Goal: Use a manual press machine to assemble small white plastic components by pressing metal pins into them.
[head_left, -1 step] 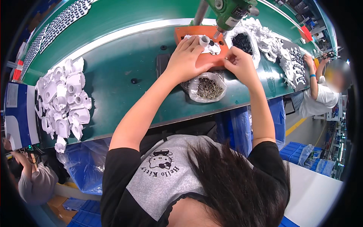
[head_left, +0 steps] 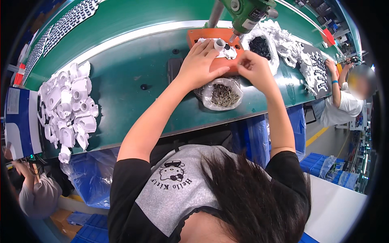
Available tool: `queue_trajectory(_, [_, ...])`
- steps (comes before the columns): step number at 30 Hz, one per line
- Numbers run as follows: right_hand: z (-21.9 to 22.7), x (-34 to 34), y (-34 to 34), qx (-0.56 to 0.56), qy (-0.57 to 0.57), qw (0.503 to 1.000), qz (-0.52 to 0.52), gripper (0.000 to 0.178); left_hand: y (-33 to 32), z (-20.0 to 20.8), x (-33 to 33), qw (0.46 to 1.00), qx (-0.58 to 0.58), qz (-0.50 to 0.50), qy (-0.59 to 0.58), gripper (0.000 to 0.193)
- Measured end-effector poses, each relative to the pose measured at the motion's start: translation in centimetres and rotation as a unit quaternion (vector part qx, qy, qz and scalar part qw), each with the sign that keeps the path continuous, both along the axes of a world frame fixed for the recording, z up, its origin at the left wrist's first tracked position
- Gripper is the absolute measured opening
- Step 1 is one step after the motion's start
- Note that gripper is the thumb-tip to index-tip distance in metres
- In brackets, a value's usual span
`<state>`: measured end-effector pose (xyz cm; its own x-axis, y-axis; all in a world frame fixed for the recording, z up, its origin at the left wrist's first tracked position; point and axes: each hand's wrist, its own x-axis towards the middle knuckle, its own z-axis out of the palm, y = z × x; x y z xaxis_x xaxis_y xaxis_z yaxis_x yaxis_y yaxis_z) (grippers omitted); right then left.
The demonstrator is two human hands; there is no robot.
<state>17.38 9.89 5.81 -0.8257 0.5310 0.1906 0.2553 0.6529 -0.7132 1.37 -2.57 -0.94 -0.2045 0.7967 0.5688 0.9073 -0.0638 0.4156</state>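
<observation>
White and moulded, the plastic part (head_left: 230, 53) is seated on the orange fixture (head_left: 223, 64), partly covered by the left hand (head_left: 199, 61), with its short round tube (head_left: 219, 44) turned upward right beside the fingers. That hand is opened wide, fingers laid across the part, thumb stretched out over the front of the fixture; nothing is seen clasped in it. And on the other side, the right hand (head_left: 257, 69) is curled at the fixture's right edge, thumb and fingers drawn together; whether anything small is pinched there cannot be told. Overhead, the green machine head (head_left: 247, 19) is angled down, its metal tip (head_left: 233, 37) pointed near the part. Close in front, metal screws (head_left: 223, 95) are heaped in an open clear bag on the green table (head_left: 125, 79). Behind the right hand, black pieces (head_left: 259, 46) are gathered in another open bag, and more white parts (head_left: 287, 47) are piled beyond. Over to the left, a big heap of white mouldings (head_left: 67, 106) is spread, and a small black piece (head_left: 144, 86) is seen on its own. Far right, a blue wristband (head_left: 335, 81) is worn by a co-worker (head_left: 342, 106).
</observation>
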Motion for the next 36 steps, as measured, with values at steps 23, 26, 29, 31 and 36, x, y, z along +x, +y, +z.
queue_trajectory(23, [-3.2,-1.9,0.7,-0.069,0.143,0.987,0.037,0.009,0.1,0.0,-0.1,1.000,0.024,-0.008,-0.002,0.056])
queue_trajectory(26, [-2.1,-2.6,2.3,0.081,0.122,0.989,-0.021,0.012,0.0,-0.2,-0.1,1.000,0.017,0.002,0.007,0.056])
queue_trajectory(29, [-3.0,-3.2,4.7,0.203,0.084,0.976,-0.002,0.016,0.3,-0.2,0.0,1.000,0.017,-0.001,0.006,0.056])
queue_trajectory(31, [-3.6,-3.7,5.1,0.215,0.074,0.974,0.003,0.016,0.3,-0.3,-0.1,1.000,0.021,0.000,0.003,0.056])
queue_trajectory(36, [-4.7,-4.5,5.7,0.243,0.049,0.968,0.027,0.016,0.2,-0.5,-0.1,0.999,0.025,0.010,0.020,0.055])
